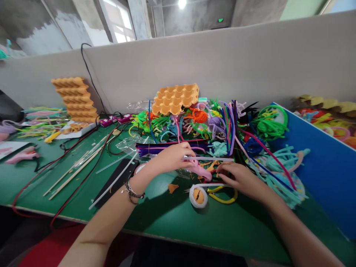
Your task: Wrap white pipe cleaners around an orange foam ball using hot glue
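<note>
Your left hand [174,156] pinches one end of a white stick [211,159], which lies level and runs out toward 3 o'clock across the top of a pink glue gun [200,171]. The fingers are closed around the stick's left end, just in front of a bundle of purple and dark pipe cleaners [167,147] lying flat on the green table [172,218].

Your right hand [240,178] sits at 4 o'clock from the stick, palm down, fingertips curled onto small scraps beside the glue gun; whether it actually grips anything you cannot tell from this view. Right under that hand, at 6 o'clock, lies a white fuzzy ring with an orange centre [198,196], touched by a yellow pipe cleaner loop [222,198]. A small orange felt scrap [172,187] lies at 9 o'clock from the ring.

Beyond your hands, at 12 o'clock, a big heap of coloured pipe cleaners [222,126] spreads across the table, with an orange egg tray [176,98] resting on top of it. Out at 9 o'clock lie thin wooden sticks [75,168], red cable [55,163] and a second pink glue gun [22,155]. A stack of orange trays [74,98] leans against the grey partition [222,66]. A blue divider [325,163] stands at 3 o'clock.
</note>
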Available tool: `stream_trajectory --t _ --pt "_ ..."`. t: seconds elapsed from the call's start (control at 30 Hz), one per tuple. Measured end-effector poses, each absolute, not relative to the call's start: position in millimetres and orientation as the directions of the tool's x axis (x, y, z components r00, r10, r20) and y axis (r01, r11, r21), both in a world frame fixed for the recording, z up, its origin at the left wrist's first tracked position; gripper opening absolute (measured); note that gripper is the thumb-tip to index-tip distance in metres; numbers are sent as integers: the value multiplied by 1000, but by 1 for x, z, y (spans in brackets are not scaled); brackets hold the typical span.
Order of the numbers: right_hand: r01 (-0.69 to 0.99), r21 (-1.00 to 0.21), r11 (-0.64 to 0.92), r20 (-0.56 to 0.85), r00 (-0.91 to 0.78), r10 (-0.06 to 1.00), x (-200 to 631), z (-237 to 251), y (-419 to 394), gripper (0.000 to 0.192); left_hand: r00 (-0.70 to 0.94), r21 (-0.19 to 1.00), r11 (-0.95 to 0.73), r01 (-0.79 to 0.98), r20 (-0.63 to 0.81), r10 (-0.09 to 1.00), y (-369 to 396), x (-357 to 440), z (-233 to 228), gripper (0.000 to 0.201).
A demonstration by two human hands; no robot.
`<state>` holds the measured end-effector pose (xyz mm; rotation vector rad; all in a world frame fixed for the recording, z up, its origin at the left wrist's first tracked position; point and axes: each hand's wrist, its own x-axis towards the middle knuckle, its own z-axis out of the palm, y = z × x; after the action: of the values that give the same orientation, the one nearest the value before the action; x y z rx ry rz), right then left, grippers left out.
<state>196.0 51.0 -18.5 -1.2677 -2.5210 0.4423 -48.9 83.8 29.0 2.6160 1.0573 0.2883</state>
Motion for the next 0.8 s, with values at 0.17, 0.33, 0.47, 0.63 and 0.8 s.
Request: stream_trajectory --t 0.17,0.33,0.47,0.63,0.8 --pt "717 -431 548 143 -546 826 199 -16 52 23 722 353 -689 633 49 690 88 -48 29 21" --pt "709 -462 534 192 -507 840 201 -17 51 25 751 284 -723 629 16 660 89 -44 29 16" --pt "696 -493 523 236 -472 850 202 -19 51 25 747 279 -715 641 -12 665 88 -45 35 16" --pt "701 -530 478 296 -375 878 206 -12 51 22 742 402 -714 573 116 660 82 -50 40 26" --pt "450 -752 481 295 -423 857 196 14 36 36 775 540 -737 406 225 591 63 -49 49 35"
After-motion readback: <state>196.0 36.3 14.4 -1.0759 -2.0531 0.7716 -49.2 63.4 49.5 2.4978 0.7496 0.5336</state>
